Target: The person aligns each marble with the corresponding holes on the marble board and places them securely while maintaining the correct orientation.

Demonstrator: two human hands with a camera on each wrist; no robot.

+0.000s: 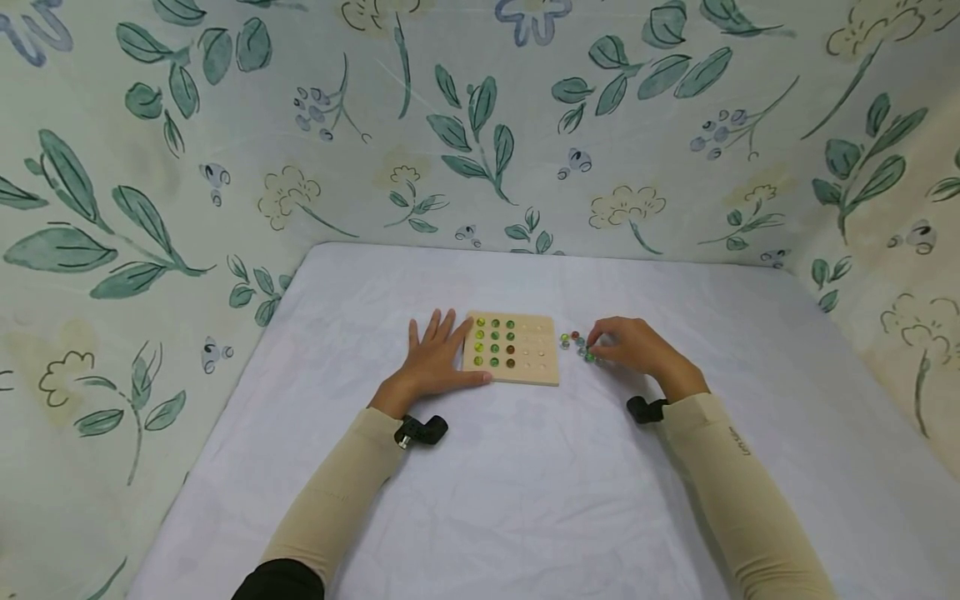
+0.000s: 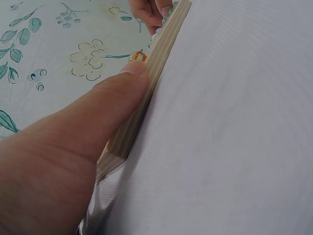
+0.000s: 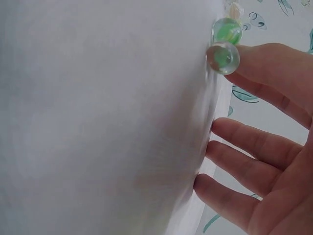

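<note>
A pale wooden board [image 1: 535, 374] lies flat, with marbles in its left columns: yellow-green, green, then green and reddish-brown. The hollows on its right side are bare. My left hand [image 1: 435, 360] rests at the board's left end with fingers spread. Its thumb [image 2: 115, 90] lies along the near edge, by an orange-striped marble [image 2: 138, 56]. My right hand [image 1: 633, 343] reaches down to loose marbles [image 1: 565, 340] right of the board. Its thumb and forefinger come together behind a clear green-brown marble [image 3: 223, 58]; I cannot tell whether they pinch one. Its other fingertips touch the cloth.
A white cloth [image 1: 510, 492] covers the table under board and marbles. Behind and to the sides hangs leaf-and-flower fabric [image 1: 525, 167]. Black wrist mounts [image 1: 422, 430] sit on both forearms, close above the cloth.
</note>
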